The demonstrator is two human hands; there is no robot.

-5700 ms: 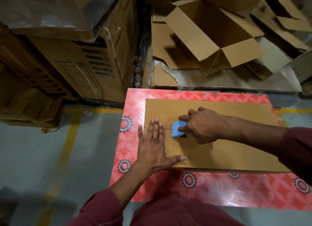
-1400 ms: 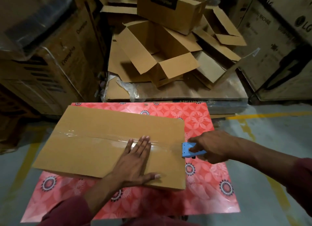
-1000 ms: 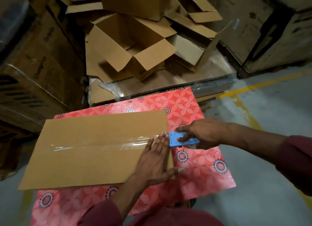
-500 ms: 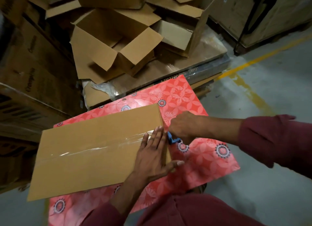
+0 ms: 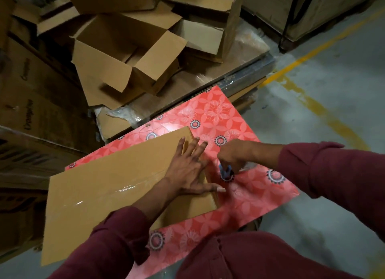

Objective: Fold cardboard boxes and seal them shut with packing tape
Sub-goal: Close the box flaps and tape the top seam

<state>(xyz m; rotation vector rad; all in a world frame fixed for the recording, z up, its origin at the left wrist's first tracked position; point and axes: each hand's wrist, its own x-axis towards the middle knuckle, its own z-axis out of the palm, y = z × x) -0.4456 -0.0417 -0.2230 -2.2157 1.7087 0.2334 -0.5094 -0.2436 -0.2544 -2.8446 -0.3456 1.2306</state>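
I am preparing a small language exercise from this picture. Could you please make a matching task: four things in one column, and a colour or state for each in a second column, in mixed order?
Column 1:
1. flat brown cardboard box
2. patterned table cover
3. small tape dispenser
4. left hand

Column 2:
A. blue, gripped by the right hand
B. red with flowers
C. sealed along the middle with clear tape
D. fingers spread, pressing on the box end

Pairs: 1-C, 2-B, 3-A, 4-D

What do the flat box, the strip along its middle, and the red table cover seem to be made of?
Flat box: brown cardboard, matte, with a plain dull face.
Strip: probably clear plastic packing tape, since it is glossy and shows white glints while the brown shows through.
Table cover: likely a printed plastic or laminated sheet, red with flowers and a faint sheen; which of the two cannot be told.
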